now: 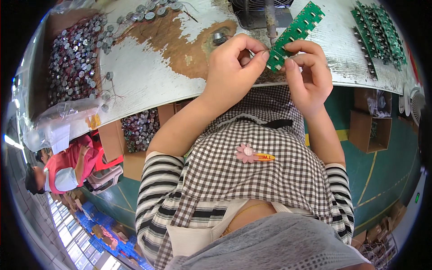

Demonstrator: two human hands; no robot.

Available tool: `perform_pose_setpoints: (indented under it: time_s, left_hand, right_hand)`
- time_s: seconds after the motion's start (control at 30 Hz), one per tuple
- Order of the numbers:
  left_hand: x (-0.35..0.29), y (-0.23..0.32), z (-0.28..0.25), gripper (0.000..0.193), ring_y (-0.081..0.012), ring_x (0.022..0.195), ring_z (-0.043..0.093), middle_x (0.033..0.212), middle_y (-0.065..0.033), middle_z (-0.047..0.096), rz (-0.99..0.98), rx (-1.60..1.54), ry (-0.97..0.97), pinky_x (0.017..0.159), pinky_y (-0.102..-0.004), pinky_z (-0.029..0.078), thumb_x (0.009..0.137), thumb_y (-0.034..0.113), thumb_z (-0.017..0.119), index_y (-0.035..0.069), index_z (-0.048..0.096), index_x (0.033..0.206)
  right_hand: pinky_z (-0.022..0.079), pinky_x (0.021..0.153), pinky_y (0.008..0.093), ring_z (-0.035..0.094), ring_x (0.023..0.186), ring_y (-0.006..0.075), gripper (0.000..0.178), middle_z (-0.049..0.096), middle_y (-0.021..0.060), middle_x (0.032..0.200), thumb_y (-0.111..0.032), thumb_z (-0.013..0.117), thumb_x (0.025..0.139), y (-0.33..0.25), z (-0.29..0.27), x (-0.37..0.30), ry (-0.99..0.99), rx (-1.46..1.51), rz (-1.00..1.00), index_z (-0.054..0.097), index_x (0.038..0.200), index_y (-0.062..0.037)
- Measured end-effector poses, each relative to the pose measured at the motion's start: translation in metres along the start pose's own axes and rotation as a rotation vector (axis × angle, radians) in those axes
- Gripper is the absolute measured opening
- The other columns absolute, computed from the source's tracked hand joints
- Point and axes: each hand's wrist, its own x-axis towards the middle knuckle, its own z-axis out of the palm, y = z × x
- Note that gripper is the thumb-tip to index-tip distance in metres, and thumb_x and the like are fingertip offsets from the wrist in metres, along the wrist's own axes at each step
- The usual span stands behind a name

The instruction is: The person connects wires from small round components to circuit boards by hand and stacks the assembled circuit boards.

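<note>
A long green circuit board [294, 31] with small white connectors slants between my hands, its lower end near the table's front edge. My left hand [238, 65] is closed in a pinch at the board's left edge; what lies between its fingertips is too small to make out. My right hand [310, 72] grips the board's right side with thumb and forefinger, other fingers curled. An upright soldering iron [270, 22] comes down with its tip just at the board. A small round silver motor [219, 38] lies beyond my left knuckles.
A box of small motors [74, 63] stands at the left, with loose motors [150, 13] behind. Stacked green boards [380, 33] lie at the right. A black fan [252, 13] sits behind the iron. Below are open cartons [369, 130]; a seated person [67, 166] is at the left.
</note>
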Motion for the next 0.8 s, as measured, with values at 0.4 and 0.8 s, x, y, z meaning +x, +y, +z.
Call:
perform_pose_setpoints:
  time_s: [0.4,0.8]
  left_hand:
    - [0.005,0.005,0.003,0.008,-0.0014,0.056,0.046,0.068,0.0015,0.058,-0.043,-0.08,0.013,0.049,-0.0186,0.038,0.077,0.003,0.067,0.0,0.059,0.079]
    - [0.001,0.005,-0.002,0.009,-0.0016,0.067,0.05,0.086,-0.0013,0.063,-0.09,-0.054,-0.065,0.06,-0.0164,0.042,0.082,0.003,0.066,-0.001,0.06,0.086]
  right_hand:
    - [0.047,0.057,0.0231,0.061,0.066,0.0155,0.012,0.063,0.0169,0.092,0.006,0.068,0.072,0.0,0.0,0.009,-0.042,-0.17,-0.149,0.058,0.078,0.0028]
    - [0.049,0.057,0.0228,0.059,0.065,0.0151,0.009,0.062,0.0173,0.092,0.007,0.064,0.076,-0.005,0.002,-0.002,-0.015,-0.03,-0.021,0.056,0.079,0.0036]
